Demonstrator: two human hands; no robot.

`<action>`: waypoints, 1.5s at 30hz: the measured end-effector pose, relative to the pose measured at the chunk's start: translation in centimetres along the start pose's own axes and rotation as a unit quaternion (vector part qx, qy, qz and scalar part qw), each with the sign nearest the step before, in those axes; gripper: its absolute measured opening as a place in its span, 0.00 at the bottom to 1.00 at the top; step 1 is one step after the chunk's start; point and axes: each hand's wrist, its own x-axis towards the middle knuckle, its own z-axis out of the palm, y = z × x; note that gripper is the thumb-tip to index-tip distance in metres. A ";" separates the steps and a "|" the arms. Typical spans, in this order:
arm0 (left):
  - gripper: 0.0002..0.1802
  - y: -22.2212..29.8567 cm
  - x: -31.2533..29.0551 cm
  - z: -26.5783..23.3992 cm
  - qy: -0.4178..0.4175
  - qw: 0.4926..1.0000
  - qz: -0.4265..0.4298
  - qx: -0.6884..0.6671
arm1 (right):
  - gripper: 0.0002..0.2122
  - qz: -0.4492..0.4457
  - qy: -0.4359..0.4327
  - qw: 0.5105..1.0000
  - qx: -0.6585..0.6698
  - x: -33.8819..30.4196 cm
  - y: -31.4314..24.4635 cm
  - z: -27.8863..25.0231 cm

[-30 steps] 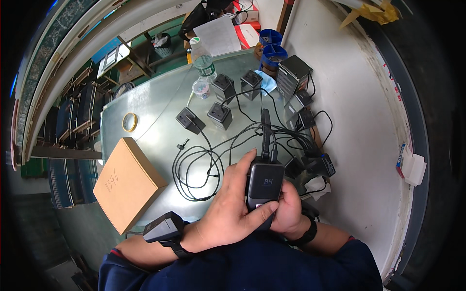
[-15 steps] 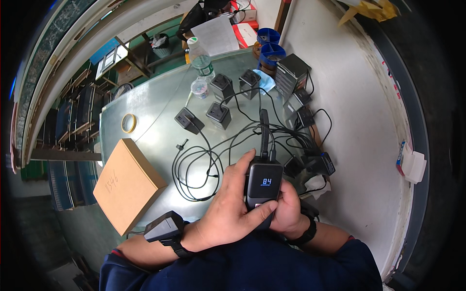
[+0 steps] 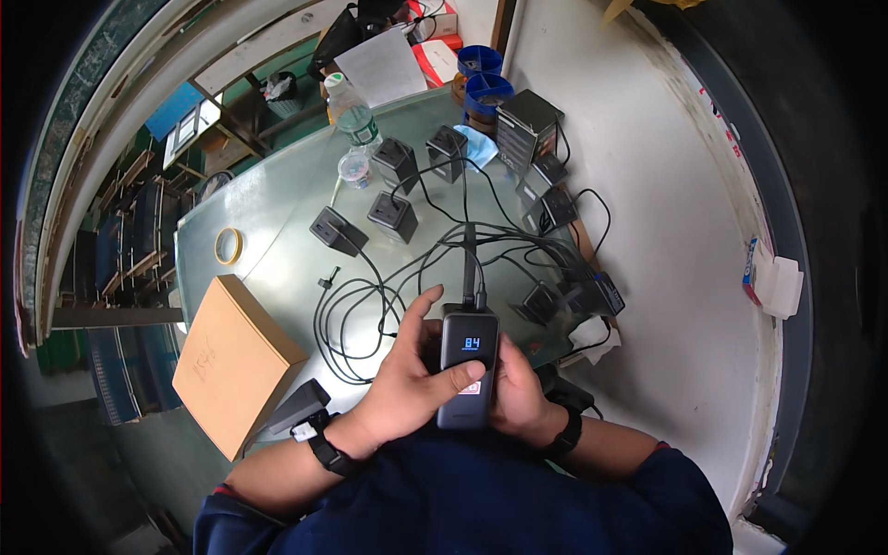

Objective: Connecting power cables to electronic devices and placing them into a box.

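Observation:
A dark grey power bank (image 3: 460, 409) with a small lit display is held upright before my chest. My left hand (image 3: 393, 388) grips its left side, the thumb lying across its front below the display and the index finger raised beside the top. Around the right side wraps my right hand (image 3: 520, 393), its fingers partly hidden behind the body. A black cable (image 3: 480, 289) and a flat black strap (image 3: 470, 254) rise from the top end. Past it, several black block-shaped devices (image 3: 392, 216) stand on the glass tabletop (image 3: 277, 236), some with cables attached.
A brown cardboard box (image 3: 231, 361) lies at the left edge, a roll of tape (image 3: 228, 246) beyond it. Looped black cables (image 3: 347, 356) spread over the middle. A plastic bottle (image 3: 353, 116), blue divided cups (image 3: 488, 91) and a black box (image 3: 529, 125) stand at the back.
The power bank has tipped so more of its lower front shows, and my left thumb lies flatter across it. The whole scene has shifted left in view.

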 end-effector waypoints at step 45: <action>0.42 -9.9 1.1 -4.9 0.030 0.971 0.075 0.226 | 0.27 -0.126 0.147 0.908 -0.372 -6.3 -9.1 2.1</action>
